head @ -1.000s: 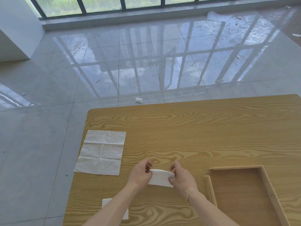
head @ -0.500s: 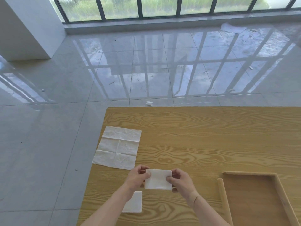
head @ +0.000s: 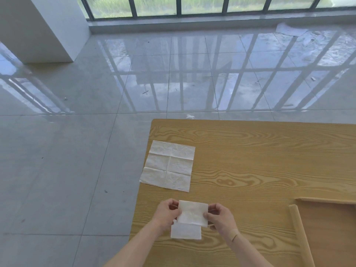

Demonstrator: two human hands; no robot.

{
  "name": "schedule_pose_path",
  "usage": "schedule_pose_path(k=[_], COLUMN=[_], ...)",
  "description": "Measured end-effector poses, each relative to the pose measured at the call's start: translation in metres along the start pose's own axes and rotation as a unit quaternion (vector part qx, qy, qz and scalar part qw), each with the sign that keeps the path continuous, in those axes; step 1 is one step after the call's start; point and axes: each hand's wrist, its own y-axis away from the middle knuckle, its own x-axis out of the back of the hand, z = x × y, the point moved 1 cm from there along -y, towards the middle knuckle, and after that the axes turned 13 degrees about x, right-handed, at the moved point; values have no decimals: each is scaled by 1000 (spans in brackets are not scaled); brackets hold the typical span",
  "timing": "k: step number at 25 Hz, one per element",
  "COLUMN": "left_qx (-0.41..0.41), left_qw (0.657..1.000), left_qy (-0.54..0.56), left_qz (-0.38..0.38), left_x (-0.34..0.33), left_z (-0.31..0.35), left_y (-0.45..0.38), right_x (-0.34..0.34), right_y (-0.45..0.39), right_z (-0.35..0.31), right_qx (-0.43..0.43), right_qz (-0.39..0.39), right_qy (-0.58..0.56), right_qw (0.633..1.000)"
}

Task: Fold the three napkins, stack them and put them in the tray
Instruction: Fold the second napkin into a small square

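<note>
A folded white napkin [head: 193,212] is pinched at its two sides by my left hand [head: 166,213] and my right hand [head: 220,216], just above the table. Below it, partly covered, lies a second folded napkin [head: 185,232] flat on the wood. An unfolded white napkin [head: 168,167] with crease lines lies spread near the table's left edge, further back. The wooden tray [head: 297,222] sits at the right, cut off by the frame edge, and nothing shows inside it.
The wooden table [head: 260,160] ends at its left edge close to the napkins; beyond is a glossy tiled floor. A white pillar [head: 44,29] stands far left, and a small white scrap [head: 190,116] lies on the floor behind the table.
Both hands have carried the folded napkin left and toward me, so it now overlaps the folded napkin lying on the table. The view has swung left.
</note>
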Motion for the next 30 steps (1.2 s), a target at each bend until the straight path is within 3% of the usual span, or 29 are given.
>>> schedule_pose_path(k=[17,30], left_qx=[-6,-5], left_qw=[992,990], left_qy=[-118,-108], left_qz=[47,91], left_x=[10,7], left_z=[-50,-55], left_y=[4,1], right_x=[-34,-38], right_y=[26,31], right_z=[21,19], right_qx=[3,13], right_qz=[19,39], right_qy=[158,161], right_qw=[987,986])
